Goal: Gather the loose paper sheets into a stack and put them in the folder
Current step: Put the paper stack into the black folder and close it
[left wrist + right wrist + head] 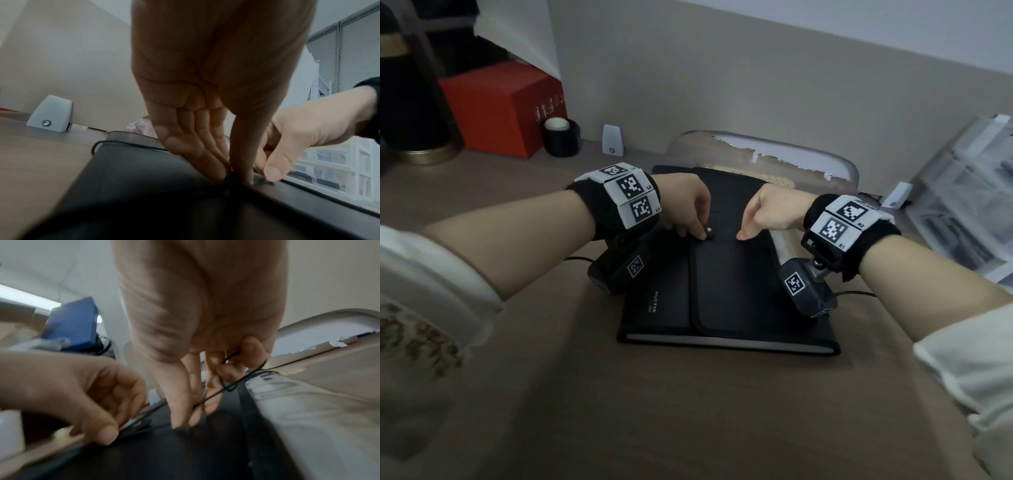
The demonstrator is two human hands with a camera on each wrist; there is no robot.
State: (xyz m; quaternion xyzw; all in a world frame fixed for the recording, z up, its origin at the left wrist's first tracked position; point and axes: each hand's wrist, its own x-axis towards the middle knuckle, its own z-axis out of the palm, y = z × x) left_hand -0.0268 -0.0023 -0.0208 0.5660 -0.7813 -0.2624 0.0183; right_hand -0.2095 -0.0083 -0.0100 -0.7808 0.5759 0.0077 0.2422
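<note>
My left hand [686,205] is pinching the small clasp [709,234] on the closed black folder [726,301]; my right hand [767,214], fingers curled, is pinching its thin black elastic cord [226,386].

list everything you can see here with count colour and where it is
folder: 1, black, flat on the desk in the middle, flap closed, white paper edges showing along its near side
button clasp: 1, black with a pale centre, on the folder flap
elastic cord: 1, black, thin, looped round the right hand's fingers
desk: 1, brown wood grain
box: 1, red, far left by the partition
tape roll: 1, black with a white core, beside the box
partition brackets: 2, pale grey, at the partition's foot
clear drawer unit: 1, transparent, far right
left hand: pinches the button clasp
right hand: fingers curled round the elastic cord, thumb tip on the flap
</note>
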